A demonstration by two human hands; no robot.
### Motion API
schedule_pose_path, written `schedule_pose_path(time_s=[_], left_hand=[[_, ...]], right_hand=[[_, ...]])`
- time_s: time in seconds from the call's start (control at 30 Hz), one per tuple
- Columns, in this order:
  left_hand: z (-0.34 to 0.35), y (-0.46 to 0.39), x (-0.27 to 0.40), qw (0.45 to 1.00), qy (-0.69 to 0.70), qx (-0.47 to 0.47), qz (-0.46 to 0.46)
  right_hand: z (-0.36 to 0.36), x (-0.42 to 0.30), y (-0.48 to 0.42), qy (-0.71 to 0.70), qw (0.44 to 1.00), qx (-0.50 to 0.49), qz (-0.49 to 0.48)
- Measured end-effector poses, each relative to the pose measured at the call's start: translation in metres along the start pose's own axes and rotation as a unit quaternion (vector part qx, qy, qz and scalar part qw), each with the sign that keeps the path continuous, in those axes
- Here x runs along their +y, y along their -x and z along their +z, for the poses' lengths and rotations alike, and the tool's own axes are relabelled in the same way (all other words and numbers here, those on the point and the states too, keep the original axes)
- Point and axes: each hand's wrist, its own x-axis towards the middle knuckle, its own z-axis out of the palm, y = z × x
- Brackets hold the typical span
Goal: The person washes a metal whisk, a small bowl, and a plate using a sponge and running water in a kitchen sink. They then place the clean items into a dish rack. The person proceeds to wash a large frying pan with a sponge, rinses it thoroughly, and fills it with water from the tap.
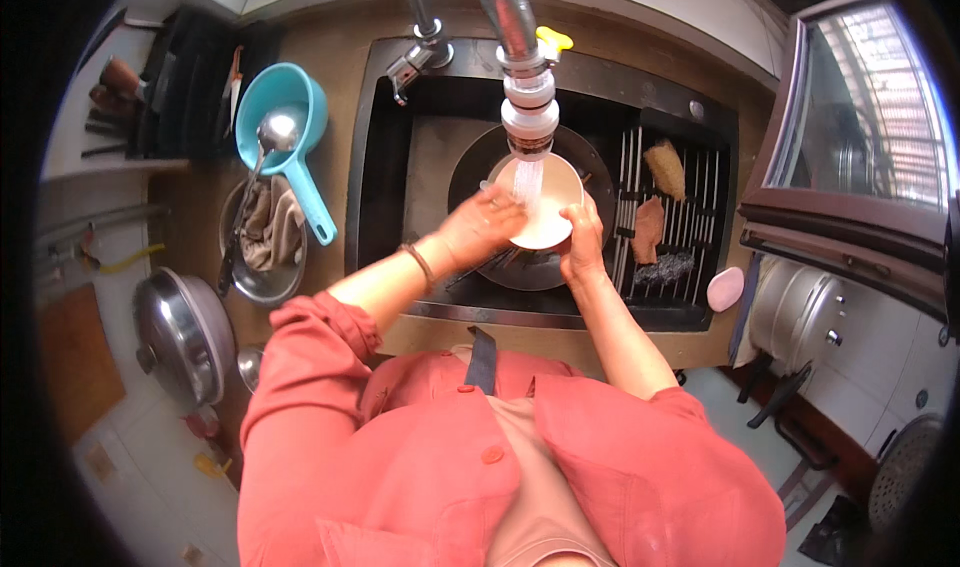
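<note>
Water runs from the faucet's white nozzle (530, 117) into a white bowl (559, 184) tilted beneath it. My right hand (585, 237) grips the bowl's near right rim, thumb on the edge. My left hand (489, 220) is at the bowl's left side, slightly blurred; whether it holds anything there does not show. Under the bowl, a dark wok (525, 271) sits in the black sink (386, 192), with thin dark sticks, perhaps chopsticks, partly hidden below my left hand.
A rack (699, 226) at the sink's right carries a yellowish sponge (665, 168), a pink cloth (647, 229) and a steel scourer (664, 268). Left stand a turquoise dipper (315, 196) with a metal ladle (279, 129) and a metal bowl (266, 288) holding a cloth. An open window (862, 109) juts in at right.
</note>
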Motion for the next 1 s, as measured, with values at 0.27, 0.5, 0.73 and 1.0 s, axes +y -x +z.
schedule_pose_path(time_s=[0.27, 0.5, 0.73, 1.0], left_hand=[[-0.007, -0.040, 0.014, 0.998, 0.061, 0.015, 0.003], [-0.019, -0.057, 0.044, 0.984, 0.091, -0.076, -0.130], [-0.036, -0.053, 0.031, 0.979, 0.030, -0.122, -0.159], [-0.014, -0.072, 0.001, 0.999, 0.017, 0.019, 0.045]], right_hand=[[0.009, 0.000, -0.003, -0.104, 0.993, 0.048, -0.028], [0.022, 0.002, -0.012, -0.134, 0.987, 0.092, -0.009], [0.046, 0.003, 0.002, -0.183, 0.980, 0.072, 0.013], [0.042, -0.029, 0.026, -0.104, 0.984, -0.091, 0.113]])
